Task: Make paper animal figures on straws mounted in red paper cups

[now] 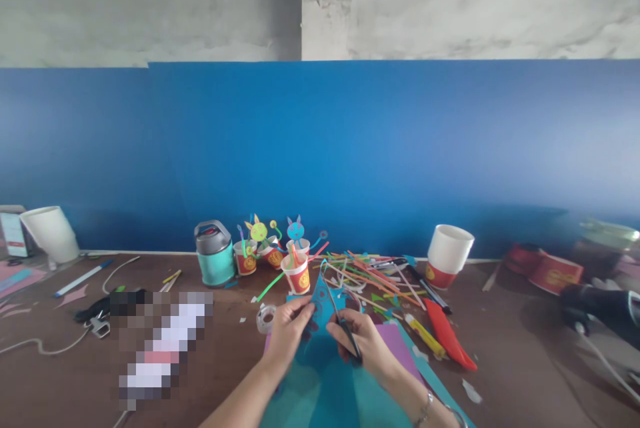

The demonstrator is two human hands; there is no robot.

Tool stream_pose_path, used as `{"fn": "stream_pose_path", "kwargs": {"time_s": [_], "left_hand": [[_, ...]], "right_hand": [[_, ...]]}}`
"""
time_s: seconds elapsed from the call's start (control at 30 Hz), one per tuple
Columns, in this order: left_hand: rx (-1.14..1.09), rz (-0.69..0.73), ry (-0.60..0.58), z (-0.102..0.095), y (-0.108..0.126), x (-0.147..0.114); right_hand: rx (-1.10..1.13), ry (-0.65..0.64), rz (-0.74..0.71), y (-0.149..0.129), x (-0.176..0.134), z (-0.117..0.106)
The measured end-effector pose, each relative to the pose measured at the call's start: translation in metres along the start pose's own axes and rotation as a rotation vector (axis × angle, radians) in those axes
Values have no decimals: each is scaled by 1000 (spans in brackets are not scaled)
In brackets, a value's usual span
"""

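My left hand (pixel 291 328) pinches a piece of blue paper (pixel 323 298) with small shapes drawn on it. In my right hand (pixel 363 341) is a pair of scissors (pixel 345 331) with dark handles, its blades up against the right side of that paper. I cannot make out how far the blades are apart. Below both hands lie larger sheets of teal paper (pixel 305 391) and a purple sheet (pixel 397 345). Just beyond stands a red and white paper cup (pixel 296 273). A roll of clear tape (pixel 266 317) lies left of my left hand.
Decorated cups with a yellow paper figure (pixel 257 231) and a blue one (pixel 295 231) stand behind, beside a teal flask (pixel 216 258). Loose coloured strips (pixel 370 275) lie right of them. Farther right are stacked cups (pixel 449 251), a yellow cutter (pixel 425 336) and a red object (pixel 447 335).
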State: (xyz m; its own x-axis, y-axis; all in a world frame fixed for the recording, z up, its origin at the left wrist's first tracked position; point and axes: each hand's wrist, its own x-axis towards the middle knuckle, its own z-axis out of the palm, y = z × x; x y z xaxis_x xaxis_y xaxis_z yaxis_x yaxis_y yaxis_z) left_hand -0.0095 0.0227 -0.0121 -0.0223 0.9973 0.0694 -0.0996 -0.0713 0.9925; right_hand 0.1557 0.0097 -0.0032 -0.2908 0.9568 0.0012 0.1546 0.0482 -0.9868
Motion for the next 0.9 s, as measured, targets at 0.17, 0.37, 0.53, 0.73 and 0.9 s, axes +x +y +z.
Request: {"fn": "stream_pose_path", "kwargs": {"time_s": [0.17,0.37,0.53,0.73,0.9], "left_hand": [[26,-8,-35,-2,-8,4],[60,14,-73,-5,-10,6],[88,22,-151,-6,-11,8],[116,-45,-119,-8,-17,9],[117,-40,-150,-8,-15,8]], "right_hand": [[-27,-8,7,-5,-2,-4],[-69,-77,57,0,1,-15],[-105,-160,57,3,4,-28],[-225,-257,54,-2,4,-46],[-272,-280,93,-2,3,-59]]}}
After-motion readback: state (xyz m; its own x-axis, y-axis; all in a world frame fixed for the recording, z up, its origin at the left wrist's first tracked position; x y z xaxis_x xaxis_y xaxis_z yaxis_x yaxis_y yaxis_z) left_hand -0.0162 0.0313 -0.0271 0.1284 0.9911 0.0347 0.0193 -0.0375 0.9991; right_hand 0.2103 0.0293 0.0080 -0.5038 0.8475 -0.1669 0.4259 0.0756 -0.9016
